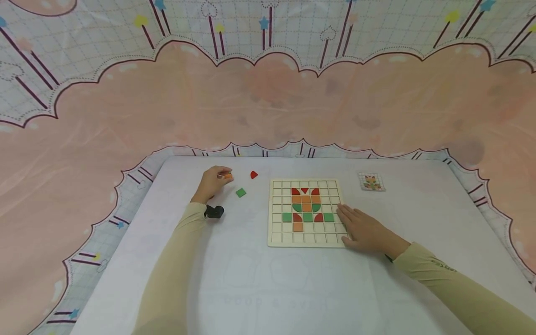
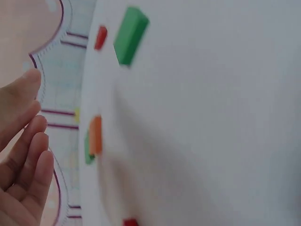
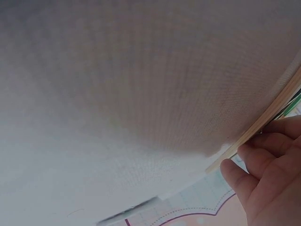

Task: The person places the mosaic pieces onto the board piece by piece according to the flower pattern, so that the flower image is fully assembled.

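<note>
My left hand [image 1: 212, 182] hovers at the table's far left, fingers slightly bent, beside an orange block [image 1: 228, 176]. In the left wrist view the fingers [image 2: 35, 169] hold nothing visible, and the orange block [image 2: 95, 135] stands out beyond them with a green block [image 2: 89, 149] partly behind it. A green square block [image 1: 240, 192] and a red piece [image 1: 253, 175] lie to the hand's right. My right hand [image 1: 364, 230] rests with extended fingers along the right edge of a pale gridded board [image 1: 278, 237]. Red, orange and green pieces form a flower-like pattern on it.
A small card [image 1: 371, 182] with a similar coloured pattern lies beyond the board at the right. The white table [image 1: 251, 288] meets a patterned cloth [image 1: 251, 107] along its back and sides. In the left wrist view, another red piece [image 2: 130, 222] shows at the bottom edge.
</note>
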A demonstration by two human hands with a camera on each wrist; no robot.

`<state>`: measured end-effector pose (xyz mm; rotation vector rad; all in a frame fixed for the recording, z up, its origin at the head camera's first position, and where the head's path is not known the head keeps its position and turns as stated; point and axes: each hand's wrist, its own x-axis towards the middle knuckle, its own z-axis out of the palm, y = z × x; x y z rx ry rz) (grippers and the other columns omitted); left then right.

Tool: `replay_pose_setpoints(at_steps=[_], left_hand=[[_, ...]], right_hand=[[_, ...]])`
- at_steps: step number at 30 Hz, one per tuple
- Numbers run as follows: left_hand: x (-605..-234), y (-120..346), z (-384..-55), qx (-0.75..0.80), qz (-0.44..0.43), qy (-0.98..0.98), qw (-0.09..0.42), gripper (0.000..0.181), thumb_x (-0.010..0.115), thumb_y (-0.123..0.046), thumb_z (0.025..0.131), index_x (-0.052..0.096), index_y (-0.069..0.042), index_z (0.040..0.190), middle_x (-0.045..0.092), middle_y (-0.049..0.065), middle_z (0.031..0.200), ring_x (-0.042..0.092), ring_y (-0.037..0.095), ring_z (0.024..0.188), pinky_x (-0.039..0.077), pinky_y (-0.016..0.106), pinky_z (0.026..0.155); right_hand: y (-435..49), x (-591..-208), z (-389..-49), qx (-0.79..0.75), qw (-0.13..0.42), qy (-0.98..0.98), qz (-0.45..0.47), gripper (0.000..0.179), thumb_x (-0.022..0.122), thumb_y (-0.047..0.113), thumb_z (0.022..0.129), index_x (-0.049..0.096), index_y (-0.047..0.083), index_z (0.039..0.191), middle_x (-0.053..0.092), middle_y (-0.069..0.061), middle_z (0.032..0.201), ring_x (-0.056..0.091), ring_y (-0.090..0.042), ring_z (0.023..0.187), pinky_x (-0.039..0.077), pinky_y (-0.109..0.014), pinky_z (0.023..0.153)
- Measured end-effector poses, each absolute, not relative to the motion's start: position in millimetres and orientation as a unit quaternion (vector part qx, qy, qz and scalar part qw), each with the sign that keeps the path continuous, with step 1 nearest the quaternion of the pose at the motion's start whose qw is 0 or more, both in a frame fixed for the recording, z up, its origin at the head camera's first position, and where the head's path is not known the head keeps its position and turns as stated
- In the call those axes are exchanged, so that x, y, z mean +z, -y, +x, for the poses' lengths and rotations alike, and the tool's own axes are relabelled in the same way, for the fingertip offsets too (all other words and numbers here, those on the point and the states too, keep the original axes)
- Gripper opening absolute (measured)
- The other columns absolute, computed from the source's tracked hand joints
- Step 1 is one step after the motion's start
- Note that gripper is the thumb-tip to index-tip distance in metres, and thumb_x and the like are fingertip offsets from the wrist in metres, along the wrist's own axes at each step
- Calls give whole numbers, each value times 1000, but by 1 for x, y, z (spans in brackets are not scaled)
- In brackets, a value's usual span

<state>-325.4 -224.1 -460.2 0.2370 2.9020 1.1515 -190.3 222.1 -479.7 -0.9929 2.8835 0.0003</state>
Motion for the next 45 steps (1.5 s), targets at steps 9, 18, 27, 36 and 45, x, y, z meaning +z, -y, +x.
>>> replay_pose_setpoints(at_steps=[9, 18, 27, 36, 45], left_hand=[[-474, 239, -323, 360, 53, -931, 14, 36, 65, -15, 88, 60, 3, 119, 57, 24, 121, 54, 35, 111, 44, 45, 98], [-477, 219, -314, 343, 115, -931, 56, 32, 70, -17, 85, 65, -1, 112, 65, 16, 108, 59, 26, 99, 47, 40, 91], [-475, 208, -309, 319, 127, -934, 97, 34, 75, -17, 79, 67, -5, 110, 66, 10, 103, 58, 23, 97, 46, 38, 91], [-477, 212, -307, 317, 118, -937, 92, 30, 72, -11, 81, 67, -3, 110, 65, 12, 105, 57, 24, 99, 46, 40, 92], [-472, 205, -302, 320, 113, -936, 90, 27, 72, -13, 82, 68, -3, 107, 65, 11, 102, 57, 22, 94, 47, 37, 89]], right_hand=[[-221, -479, -191, 5, 50, -943, -329, 71, 52, 35, 89, 32, -10, 140, 30, -25, 149, 31, -39, 138, 33, -51, 109], [-223, -482, -192, 0, 48, -943, -329, 71, 52, 35, 89, 31, -9, 141, 30, -24, 150, 29, -38, 139, 32, -50, 110], [-224, -484, -192, -8, 43, -944, -328, 71, 53, 34, 88, 32, -9, 141, 30, -24, 150, 30, -38, 138, 32, -50, 109], [-224, -484, -192, -3, 45, -943, -329, 71, 51, 36, 89, 31, -8, 142, 29, -24, 150, 29, -37, 139, 32, -50, 110], [-224, -483, -191, -5, 40, -941, -335, 71, 52, 35, 89, 32, -9, 141, 31, -24, 149, 31, -38, 138, 33, -51, 109]])
